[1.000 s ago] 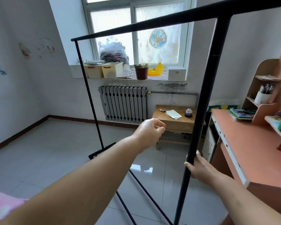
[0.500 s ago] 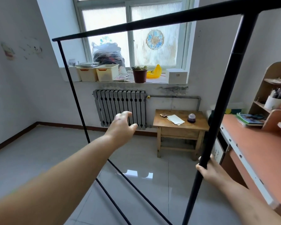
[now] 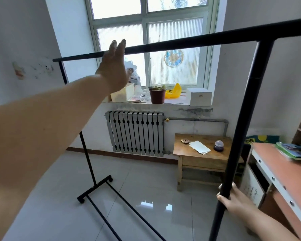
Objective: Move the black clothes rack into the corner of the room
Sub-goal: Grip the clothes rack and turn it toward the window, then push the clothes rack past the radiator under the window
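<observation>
The black clothes rack (image 3: 181, 43) stands right in front of me, its top bar crossing the view at window height and its wheeled base on the tiled floor. My right hand (image 3: 230, 200) is wrapped around the near upright post, low down at the right. My left hand (image 3: 114, 66) is raised to the top bar with fingers straight and apart, its fingertips at the bar but not closed around it. The far upright and its foot stand at the left, partly hidden behind my left forearm.
A grey radiator (image 3: 135, 133) sits under the window; the sill carries a plant pot (image 3: 157, 94), boxes and a yellow bag. A small wooden table (image 3: 202, 153) stands behind the rack. An orange desk (image 3: 285, 173) with books lies close at the right.
My left hand has risen from a loose fist at chest height up to the top bar, fingers opening. The view has tilted upward. My right hand has kept its hold on the post.
</observation>
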A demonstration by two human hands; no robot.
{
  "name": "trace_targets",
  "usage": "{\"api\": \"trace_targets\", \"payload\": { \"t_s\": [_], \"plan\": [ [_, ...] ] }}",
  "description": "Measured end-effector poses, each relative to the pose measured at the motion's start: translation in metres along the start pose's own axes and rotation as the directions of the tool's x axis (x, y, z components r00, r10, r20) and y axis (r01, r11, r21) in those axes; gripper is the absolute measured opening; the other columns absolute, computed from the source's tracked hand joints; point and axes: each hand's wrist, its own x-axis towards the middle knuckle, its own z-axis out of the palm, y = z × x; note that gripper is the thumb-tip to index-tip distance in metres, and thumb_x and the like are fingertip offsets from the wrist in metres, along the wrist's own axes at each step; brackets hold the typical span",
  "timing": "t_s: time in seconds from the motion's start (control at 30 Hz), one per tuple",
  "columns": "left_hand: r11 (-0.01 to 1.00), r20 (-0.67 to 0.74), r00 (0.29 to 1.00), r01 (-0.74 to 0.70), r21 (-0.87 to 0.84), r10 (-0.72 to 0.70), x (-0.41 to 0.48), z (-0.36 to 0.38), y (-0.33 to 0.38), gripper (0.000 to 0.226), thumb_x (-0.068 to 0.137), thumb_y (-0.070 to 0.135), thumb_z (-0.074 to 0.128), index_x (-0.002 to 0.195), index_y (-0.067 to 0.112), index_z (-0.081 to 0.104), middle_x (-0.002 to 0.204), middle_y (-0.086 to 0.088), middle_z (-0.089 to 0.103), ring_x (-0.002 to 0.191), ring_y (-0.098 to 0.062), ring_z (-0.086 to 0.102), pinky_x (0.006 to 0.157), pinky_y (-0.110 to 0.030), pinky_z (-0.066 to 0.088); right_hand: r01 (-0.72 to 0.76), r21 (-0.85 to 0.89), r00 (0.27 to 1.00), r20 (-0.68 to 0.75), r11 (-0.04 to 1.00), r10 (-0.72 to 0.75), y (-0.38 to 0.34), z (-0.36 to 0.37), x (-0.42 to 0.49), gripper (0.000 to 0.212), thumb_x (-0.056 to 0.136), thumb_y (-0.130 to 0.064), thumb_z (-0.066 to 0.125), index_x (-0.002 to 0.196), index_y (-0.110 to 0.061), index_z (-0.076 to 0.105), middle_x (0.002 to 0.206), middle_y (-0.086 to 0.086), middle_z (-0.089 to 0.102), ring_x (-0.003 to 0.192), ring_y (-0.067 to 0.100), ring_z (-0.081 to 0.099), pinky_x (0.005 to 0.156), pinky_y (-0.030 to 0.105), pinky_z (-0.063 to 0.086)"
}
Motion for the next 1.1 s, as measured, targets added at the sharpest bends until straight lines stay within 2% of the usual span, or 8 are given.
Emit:
{"api": "trace_targets", "payload": {
  "t_s": [0.1,0.3,0.43,0.6,0.77,0.87,1.0,1.1],
  "plan": [
    [1.0,0.027,0.999,-0.02,0.011,0.02,0.036,0.015,-0.009,0.075,0.097,0.03,0.052,0.155,0.021,0.004,0.164,-0.009,0.004,0.151,-0.028,0.005,0.122,-0.046,0.012,-0.01,0.034,0.999,0.045,0.999,0.008,-0.01,0.003,0.029,0.018,0.086,-0.025,0.061,0.093,-0.032,0.046,0.093,-0.006,0.066,0.086,0.004,0.061,0.066,0.016,0.039],
    [1.0,0.123,0.992,-0.018,-0.008,0.019,0.065,0.057,-0.03,0.068,0.097,0.029,0.053,0.153,0.016,0.018,0.159,-0.009,0.026,0.147,-0.027,0.024,0.121,-0.042,0.021,0.007,0.026,0.995,0.097,1.0,-0.01,-0.033,0.015,0.079,0.022,0.083,-0.017,0.064,0.092,-0.03,0.047,0.088,-0.001,0.068,0.083,0.01,0.064,0.074,0.026,0.048],
    [0.999,0.032,0.999,0.033,0.008,-0.034,0.078,0.079,-0.059,0.073,0.094,0.027,0.056,0.152,0.014,0.015,0.158,-0.016,0.022,0.146,-0.033,0.02,0.119,-0.044,0.021,-0.014,0.028,0.994,0.107,1.0,0.011,-0.054,0.021,0.103,0.025,0.081,-0.012,0.066,0.093,-0.024,0.048,0.086,0.0,0.068,0.082,0.013,0.064,0.076,0.026,0.046],
    [0.997,-0.056,0.996,0.066,0.034,-0.064,0.112,0.085,-0.098,0.079,0.092,0.022,0.056,0.153,0.013,0.007,0.16,-0.019,0.008,0.147,-0.039,0.01,0.12,-0.05,0.018,-0.067,0.028,0.992,0.109,0.997,0.064,-0.084,0.031,0.134,0.024,0.083,-0.011,0.063,0.101,-0.017,0.048,0.093,0.002,0.065,0.087,0.011,0.061,0.081,0.023,0.039],
    [0.994,0.026,1.0,-0.015,0.106,0.012,0.146,0.089,-0.13,0.079,0.093,0.023,0.053,0.154,0.016,0.003,0.162,-0.013,0.008,0.149,-0.032,0.009,0.12,-0.05,0.017,-0.116,-0.008,0.992,0.051,0.993,0.117,-0.12,0.051,0.167,0.039,0.086,-0.012,0.063,0.12,-0.007,0.044,0.104,0.002,0.055,0.098,0.019,0.054,0.098,0.03,0.039],
    [0.995,0.09,0.996,-0.024,0.101,0.015,0.161,0.097,-0.149,0.079,0.093,0.026,0.054,0.154,0.022,0.005,0.163,-0.009,0.008,0.151,-0.028,0.007,0.122,-0.046,0.014,-0.15,-0.002,0.989,-0.009,0.989,0.15,-0.141,0.069,0.185,0.041,0.089,-0.014,0.061,0.125,-0.009,0.042,0.112,0.008,0.056,0.103,0.023,0.056,0.09,0.031,0.042],
    [0.993,0.132,0.991,-0.032,0.11,0.017,0.179,0.108,-0.181,0.081,0.092,0.028,0.056,0.154,0.021,0.006,0.163,-0.01,0.009,0.151,-0.029,0.008,0.122,-0.044,0.015,-0.129,-0.028,0.987,-0.096,0.991,0.126,-0.158,0.102,0.214,0.026,0.09,-0.015,0.056,0.113,-0.01,0.044,0.106,0.01,0.058,0.101,0.03,0.058,0.087,0.038,0.044],
    [0.993,0.088,0.996,-0.015,0.114,0.004,0.189,0.112,-0.198,0.08,0.093,0.027,0.055,0.154,0.02,0.004,0.163,-0.013,0.004,0.15,-0.032,0.005,0.121,-0.045,0.014,-0.147,-0.001,0.981,-0.132,0.989,0.145,-0.174,0.116,0.231,0.02,0.092,-0.015,0.052,0.107,-0.013,0.038,0.095,0.006,0.055,0.092,0.031,0.057,0.08,0.038,0.044]
  ]
}}
